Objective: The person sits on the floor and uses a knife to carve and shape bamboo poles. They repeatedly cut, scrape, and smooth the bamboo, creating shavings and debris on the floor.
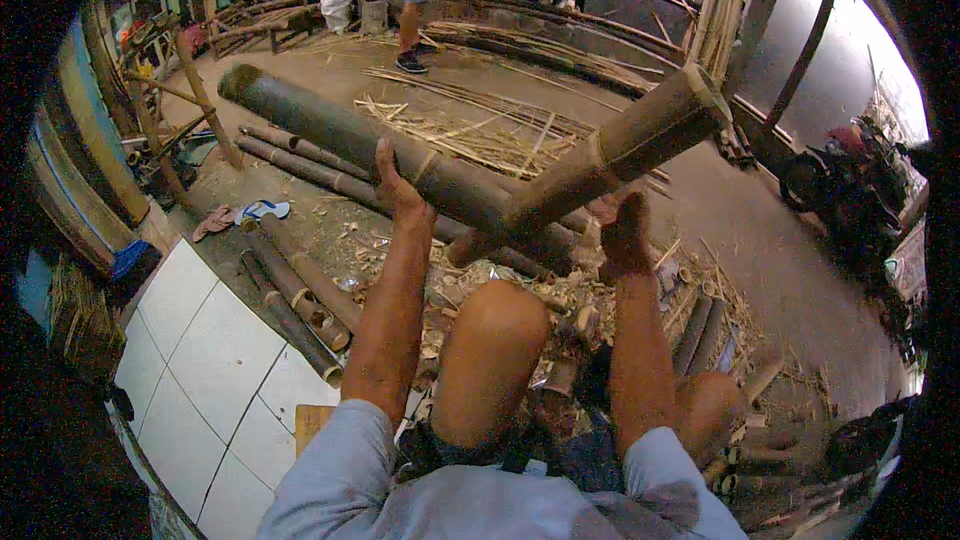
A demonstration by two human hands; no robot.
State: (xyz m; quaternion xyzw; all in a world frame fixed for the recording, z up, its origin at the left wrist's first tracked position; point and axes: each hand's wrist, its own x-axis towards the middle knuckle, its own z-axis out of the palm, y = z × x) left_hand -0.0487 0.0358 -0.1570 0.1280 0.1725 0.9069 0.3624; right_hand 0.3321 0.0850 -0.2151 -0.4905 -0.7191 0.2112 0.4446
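- Left of the left-hand fingers and nearer the wearer, short bamboo lengths (285, 265) lie on the ground, already cut down, beside pale tiles (185, 330).
- The left pole (320, 120), a thick bamboo, passes by the left thumb; it looks whole and unsplit along the side in view, suggesting that any splitting is yet to be done.
- Its long axis slants from a far-left end, well beyond the left fingers, down to a near-right end between the two hands.
- At the left pole's near side, the left hand (398, 192) shows its thumb upright; it appears to support the pole, but the other fingers are hidden, and how far they close cannot be told.
- Beyond both hands' fingers, thin strips (480, 135) litter the floor, finished pieces by the look of them.
- Between the hands, the right pole (600, 155) crosses in front of the left one, also seemingly whole; its long axis climbs from a lower-left end to an upper-right end, which points past the right fingers.
- Under the right pole, the right hand (625, 235) is partly opened upward, thumb apart; its fingers are partly covered, and whether they grip cannot be told.
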